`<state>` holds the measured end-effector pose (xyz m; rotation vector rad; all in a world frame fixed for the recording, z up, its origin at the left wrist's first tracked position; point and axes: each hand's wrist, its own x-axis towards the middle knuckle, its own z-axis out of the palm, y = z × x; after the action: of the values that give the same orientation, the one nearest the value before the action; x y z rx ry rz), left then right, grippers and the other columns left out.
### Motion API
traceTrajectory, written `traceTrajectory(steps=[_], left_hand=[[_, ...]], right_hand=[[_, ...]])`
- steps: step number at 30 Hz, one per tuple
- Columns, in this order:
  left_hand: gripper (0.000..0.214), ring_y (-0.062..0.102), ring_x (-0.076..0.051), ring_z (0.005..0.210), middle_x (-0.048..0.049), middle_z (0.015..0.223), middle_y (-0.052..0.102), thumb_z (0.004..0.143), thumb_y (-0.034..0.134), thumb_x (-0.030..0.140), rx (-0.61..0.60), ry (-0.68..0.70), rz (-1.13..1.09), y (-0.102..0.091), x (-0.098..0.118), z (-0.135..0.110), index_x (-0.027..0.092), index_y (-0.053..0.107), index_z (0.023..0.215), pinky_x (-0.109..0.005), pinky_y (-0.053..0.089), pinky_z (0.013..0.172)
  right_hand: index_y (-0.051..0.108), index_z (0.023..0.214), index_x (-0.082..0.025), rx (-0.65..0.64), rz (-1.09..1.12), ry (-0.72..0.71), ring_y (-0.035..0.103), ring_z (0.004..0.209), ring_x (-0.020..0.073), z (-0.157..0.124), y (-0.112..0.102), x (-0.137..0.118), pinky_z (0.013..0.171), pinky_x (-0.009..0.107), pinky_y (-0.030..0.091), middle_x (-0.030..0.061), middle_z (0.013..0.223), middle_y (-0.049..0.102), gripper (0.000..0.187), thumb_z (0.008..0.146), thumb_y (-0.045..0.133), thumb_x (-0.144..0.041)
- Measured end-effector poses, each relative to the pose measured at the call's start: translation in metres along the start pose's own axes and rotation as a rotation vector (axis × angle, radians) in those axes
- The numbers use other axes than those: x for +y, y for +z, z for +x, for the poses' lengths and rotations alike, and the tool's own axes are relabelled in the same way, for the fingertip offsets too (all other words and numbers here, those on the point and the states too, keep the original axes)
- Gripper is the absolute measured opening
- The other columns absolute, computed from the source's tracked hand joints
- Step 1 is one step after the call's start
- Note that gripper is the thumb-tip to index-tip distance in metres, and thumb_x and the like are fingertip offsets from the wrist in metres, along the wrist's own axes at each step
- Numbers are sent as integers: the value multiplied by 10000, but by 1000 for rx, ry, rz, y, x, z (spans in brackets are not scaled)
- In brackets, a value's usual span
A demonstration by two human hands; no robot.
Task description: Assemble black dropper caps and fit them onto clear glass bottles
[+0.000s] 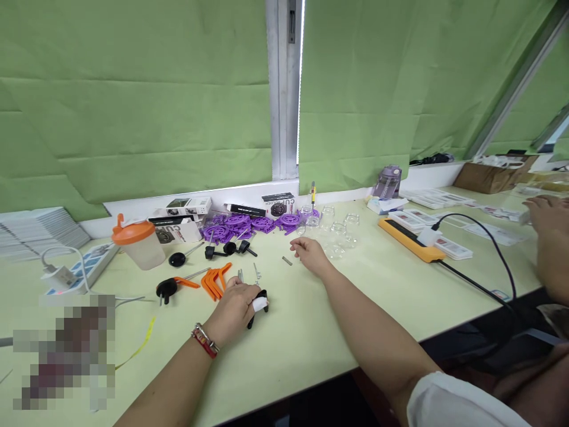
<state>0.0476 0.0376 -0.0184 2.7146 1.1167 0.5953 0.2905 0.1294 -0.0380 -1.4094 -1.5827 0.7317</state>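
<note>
My left hand [237,309] rests on the pale green table [311,350], closed around a small black part [256,311] with a white bandage on one finger. Just beyond it lie several orange curved pieces [214,281] and a few metal pins [249,274]. My right hand [310,255] is stretched forward with fingers loosely spread, holding nothing, next to a small metal spring [287,260] on the table. Clear glass jars [338,230] stand just past it.
Purple round parts [249,225], black knobs [222,252] and product boxes [182,207] line the back edge. An orange-lidded cup [136,242] and a power strip [84,267] sit at left. An orange tool [411,240] with black cable is at right, beside another person's hand [546,216].
</note>
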Motion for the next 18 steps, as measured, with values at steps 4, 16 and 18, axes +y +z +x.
traceTrajectory(steps=[4,16,18], left_hand=[[333,382,-123,558,32,594,495,947,400,372,18,4,-1,1,-1,0,189,427,671,-366,352,768],[320,396,-131,557,31,593,491,945,397,353,9,-2,22,1,-1,0,196,404,666,-368,352,770],[304,394,-131,559,30,596,492,944,393,318,3,-3,23,2,-1,0,195,402,667,-366,345,767]], right_hand=[[690,1040,-190,-68,-321,-43,624,920,189,2,5,8,806,292,458,76,1047,688,256,854,531,-266],[601,1203,-192,-228,-205,-39,591,756,150,-11,22,-7,703,269,447,51,890,653,380,835,513,-156],[604,1133,-165,-312,106,-13,533,625,106,-16,22,-13,609,246,431,14,802,604,312,832,534,-205]])
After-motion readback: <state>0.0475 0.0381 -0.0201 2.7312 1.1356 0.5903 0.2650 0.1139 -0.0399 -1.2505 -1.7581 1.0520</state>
